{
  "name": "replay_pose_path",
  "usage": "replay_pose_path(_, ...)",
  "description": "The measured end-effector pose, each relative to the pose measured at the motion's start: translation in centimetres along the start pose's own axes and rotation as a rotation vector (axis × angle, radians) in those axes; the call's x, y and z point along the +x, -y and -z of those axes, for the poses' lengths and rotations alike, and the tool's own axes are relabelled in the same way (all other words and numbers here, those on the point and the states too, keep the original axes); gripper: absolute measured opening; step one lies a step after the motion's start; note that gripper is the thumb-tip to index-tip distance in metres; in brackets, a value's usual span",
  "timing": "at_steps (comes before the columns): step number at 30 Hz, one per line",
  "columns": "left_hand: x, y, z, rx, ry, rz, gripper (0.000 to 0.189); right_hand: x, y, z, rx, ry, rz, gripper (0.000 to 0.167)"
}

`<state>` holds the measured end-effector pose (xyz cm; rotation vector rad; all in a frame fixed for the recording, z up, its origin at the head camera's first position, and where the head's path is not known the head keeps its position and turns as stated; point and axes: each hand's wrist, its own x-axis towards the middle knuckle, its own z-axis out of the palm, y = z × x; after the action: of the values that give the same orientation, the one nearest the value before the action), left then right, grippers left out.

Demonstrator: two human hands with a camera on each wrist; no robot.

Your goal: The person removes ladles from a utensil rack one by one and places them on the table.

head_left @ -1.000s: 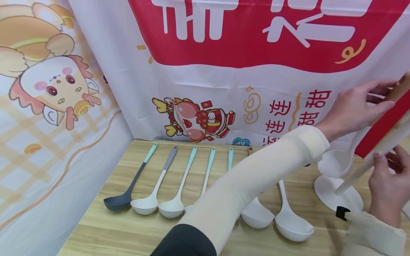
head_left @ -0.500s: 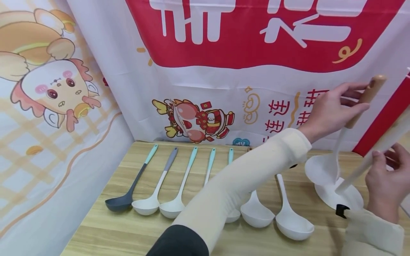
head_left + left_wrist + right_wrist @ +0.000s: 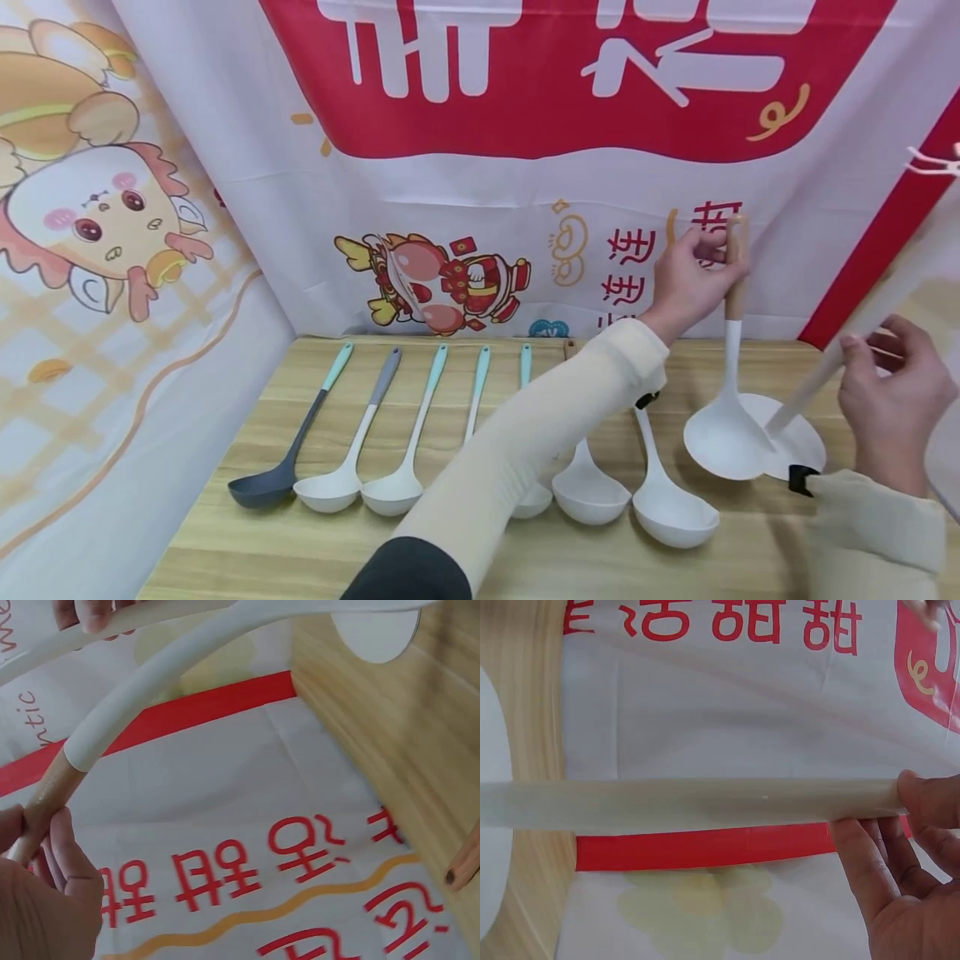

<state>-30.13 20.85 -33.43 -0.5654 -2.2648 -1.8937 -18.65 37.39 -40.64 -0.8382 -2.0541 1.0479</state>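
Note:
In the head view my left hand (image 3: 693, 275) grips a white ladle (image 3: 727, 433) by its wooden handle (image 3: 736, 283). The ladle hangs nearly upright, its bowl low over the table and overlapping the edge of a round white base. That base (image 3: 798, 442) carries a slanting white pole (image 3: 817, 379), which my right hand (image 3: 896, 392) holds between thumb and fingers. The right wrist view shows thumb and fingertips around the pole (image 3: 705, 804). In the left wrist view, the left hand (image 3: 52, 907) pinches the lower part of the wooden handle (image 3: 51, 787).
A row of ladles lies on the wooden table (image 3: 300, 550), handles toward the back. It includes a dark grey ladle (image 3: 262, 487), a grey-handled ladle (image 3: 330, 492) and a white ladle (image 3: 671, 512) at the right end. A printed cloth (image 3: 420, 187) hangs behind. My left sleeve (image 3: 525, 442) hides some ladles.
My left hand has moved left and a little down, bringing the wooden-handled ladle away from the pole's upper part and more upright. The right hand still holds the pole. The head view has shifted slightly.

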Motion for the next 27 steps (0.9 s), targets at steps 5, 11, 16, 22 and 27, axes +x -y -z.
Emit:
replay_pose_path(5, -0.5, 1.8, -0.7, -0.092, -0.085, 0.213, 0.029, 0.3, 0.3, 0.0, -0.042, 0.058, -0.042, 0.051)
replay_pose_path(11, -1.2, 3.8, -2.0, -0.043, -0.171, 0.378, 0.03, 0.1, 1.3, 0.3, -0.087, 0.162, -0.111, 0.055)
replay_pose_path(16, -1.7, 5.1, -2.8, -0.011, -0.186, 0.512, 0.03, 0.4, 1.7, 0.4, -0.115, 0.224, -0.071, 0.061)
replay_pose_path(22, -2.1, 6.4, -3.1, 0.082, -0.202, 0.617, 0.03, 0.5, 2.1, 0.0, -0.12, 0.264, -0.045, 0.064)
replay_pose_path(27, -2.1, 7.6, -3.6, 0.04, -0.21, 0.677, 0.029, 0.5, 2.3, 0.1, -0.127, 0.257, -0.054, 0.063)
